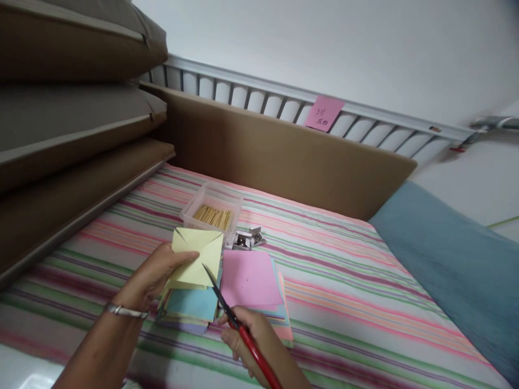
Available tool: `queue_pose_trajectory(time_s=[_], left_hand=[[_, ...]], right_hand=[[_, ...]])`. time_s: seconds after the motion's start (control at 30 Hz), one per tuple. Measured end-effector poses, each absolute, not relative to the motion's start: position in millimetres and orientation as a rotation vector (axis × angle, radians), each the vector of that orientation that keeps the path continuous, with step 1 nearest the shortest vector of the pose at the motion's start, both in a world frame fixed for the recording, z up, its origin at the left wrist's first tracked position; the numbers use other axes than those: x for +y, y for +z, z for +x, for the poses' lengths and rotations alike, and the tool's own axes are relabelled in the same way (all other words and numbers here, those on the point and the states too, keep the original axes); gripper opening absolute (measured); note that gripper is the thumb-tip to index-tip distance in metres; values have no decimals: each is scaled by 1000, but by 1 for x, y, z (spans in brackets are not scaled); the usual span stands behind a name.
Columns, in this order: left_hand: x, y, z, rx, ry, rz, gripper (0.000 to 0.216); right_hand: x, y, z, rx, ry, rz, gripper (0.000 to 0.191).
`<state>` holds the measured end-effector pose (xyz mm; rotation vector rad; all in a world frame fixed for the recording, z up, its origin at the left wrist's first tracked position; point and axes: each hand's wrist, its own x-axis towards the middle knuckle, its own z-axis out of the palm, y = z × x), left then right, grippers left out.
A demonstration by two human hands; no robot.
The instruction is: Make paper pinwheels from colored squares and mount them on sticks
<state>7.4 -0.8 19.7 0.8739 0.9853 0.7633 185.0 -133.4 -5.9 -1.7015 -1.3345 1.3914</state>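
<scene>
A stack of brown cushions is seen at the left of the room; beside it a brown board is stood along a white radiator, against which a pink note is shown, and above them a pale wall is seen. The surface is covered by a striped cloth. Its left edge is bounded by the cushions, its far edge by the board, its right edge by a blue-grey panel.

A paper pile is laid toward the near left of the cloth; beyond it are placed a plastic box of golden sticks, a small opened carton and, nearer, pink paper over other coloured sheets. To their right, room for movement is left — a broad stretch of stripes reaching the right edge.

By the left hand, a yellow sheet is pinched at its left side above the pile, thumb on top. By the right hand, scissors are gripped at the red handles, fingers curled close; the blades are held narrow, their tip over the yellow sheet — contact cannot be told.
</scene>
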Motion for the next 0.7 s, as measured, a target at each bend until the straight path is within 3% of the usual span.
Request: queue_pose_trajectory(time_s=[0.3, 0.7], left_hand=[[-2, 19, 8, 933, 718, 858, 35], [-1, 21, 7, 1000, 729, 885, 34]], right_hand=[[-135, -14, 188, -1358, 1421, -1689, 37], [-133, -12, 183, -1267, 1467, -1701, 30]])
